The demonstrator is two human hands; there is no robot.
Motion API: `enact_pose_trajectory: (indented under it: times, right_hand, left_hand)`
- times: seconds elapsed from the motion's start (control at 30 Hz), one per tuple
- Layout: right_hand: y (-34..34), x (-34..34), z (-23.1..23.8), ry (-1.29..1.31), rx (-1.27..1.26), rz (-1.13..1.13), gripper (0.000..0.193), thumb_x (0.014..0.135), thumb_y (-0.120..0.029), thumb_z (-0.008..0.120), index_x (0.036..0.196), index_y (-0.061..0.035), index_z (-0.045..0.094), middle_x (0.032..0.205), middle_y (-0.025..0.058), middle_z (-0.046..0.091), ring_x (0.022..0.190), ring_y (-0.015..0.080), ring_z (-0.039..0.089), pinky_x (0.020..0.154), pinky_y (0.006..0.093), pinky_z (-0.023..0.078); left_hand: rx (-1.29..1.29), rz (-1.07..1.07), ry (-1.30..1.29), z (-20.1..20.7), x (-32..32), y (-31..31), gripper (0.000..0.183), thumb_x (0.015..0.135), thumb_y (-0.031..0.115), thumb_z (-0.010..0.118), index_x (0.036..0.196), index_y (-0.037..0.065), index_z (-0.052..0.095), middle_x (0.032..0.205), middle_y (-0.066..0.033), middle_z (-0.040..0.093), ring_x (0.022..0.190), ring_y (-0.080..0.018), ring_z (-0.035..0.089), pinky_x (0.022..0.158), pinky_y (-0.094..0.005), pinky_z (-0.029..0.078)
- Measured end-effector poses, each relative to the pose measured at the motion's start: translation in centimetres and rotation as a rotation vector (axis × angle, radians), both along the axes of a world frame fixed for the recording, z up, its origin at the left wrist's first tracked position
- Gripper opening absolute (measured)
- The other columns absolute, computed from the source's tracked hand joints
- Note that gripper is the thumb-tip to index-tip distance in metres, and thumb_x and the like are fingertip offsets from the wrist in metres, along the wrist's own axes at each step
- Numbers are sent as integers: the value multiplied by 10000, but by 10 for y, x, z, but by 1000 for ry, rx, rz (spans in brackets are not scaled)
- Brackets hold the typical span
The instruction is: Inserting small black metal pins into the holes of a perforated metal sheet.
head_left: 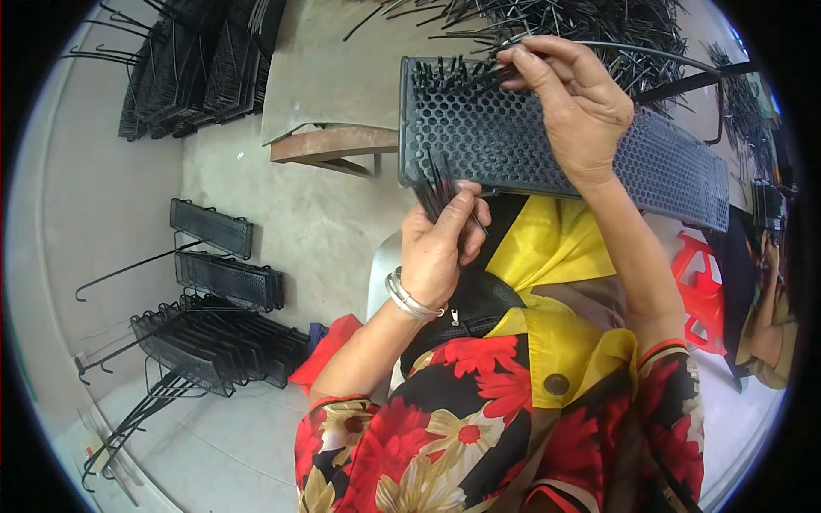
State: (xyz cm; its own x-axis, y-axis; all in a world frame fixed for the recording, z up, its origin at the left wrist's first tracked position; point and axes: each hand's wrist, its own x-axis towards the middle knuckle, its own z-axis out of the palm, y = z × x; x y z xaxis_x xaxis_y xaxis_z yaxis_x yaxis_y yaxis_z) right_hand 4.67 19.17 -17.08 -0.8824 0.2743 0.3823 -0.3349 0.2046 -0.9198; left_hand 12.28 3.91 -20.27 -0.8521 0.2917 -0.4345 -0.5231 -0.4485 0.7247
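A long black perforated rack (505,141) lies before me, its top covered in round holes. Short black sticks (445,75) stand upright in the holes along its far left end. My right hand (577,107) is over the far edge, thumb and fingers pinched together beside those sticks; whatever thin piece is between the fingertips is hard to make out. Just off the rack's near left corner, my left hand (440,244) is closed around a bundle of thin black sticks (438,184), which point up and away from me.
Behind the rack a big heap of loose black sticks (590,38) covers the table (333,77). Stacked black racks (192,68) stand at the far left, and more racks (222,342) on the floor. A red stool (701,291) and another person's arm (770,295) are at the right.
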Motion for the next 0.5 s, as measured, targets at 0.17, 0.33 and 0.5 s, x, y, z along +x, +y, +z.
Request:
enact_pose_trajectory:
  times: [0.17, 0.33, 0.5]
  right_hand:
    - [-13, -10, -12, 257, 324, 43, 146, 794, 21, 588, 938, 43, 589, 831, 87, 639, 736, 127, 632, 635, 212, 531]
    - [-16, -27, -16, 416, 400, 58, 97, 743, -12, 618, 838, -13, 598, 707, 91, 605, 600, 187, 605, 537, 247, 462]
    - [-20, -60, -16, 825, 324, 165, 96, 718, -9, 607, 808, -1, 577, 696, 132, 580, 609, 271, 579, 529, 303, 456]
  left_hand:
    - [96, 14, -52, -1, 0, -3, 156, 897, 157, 468, 948, 17, 515, 715, -65, 542, 455, -78, 395, 373, -201, 266]
    - [109, -28, -79, 0, -1, -6, 173, 882, 159, 474, 950, 6, 520, 738, -85, 540, 490, -94, 406, 411, -210, 294]
    - [114, -36, -84, 2, -2, -6, 176, 881, 162, 475, 941, 3, 519, 733, -84, 539, 492, -95, 408, 414, -211, 294]
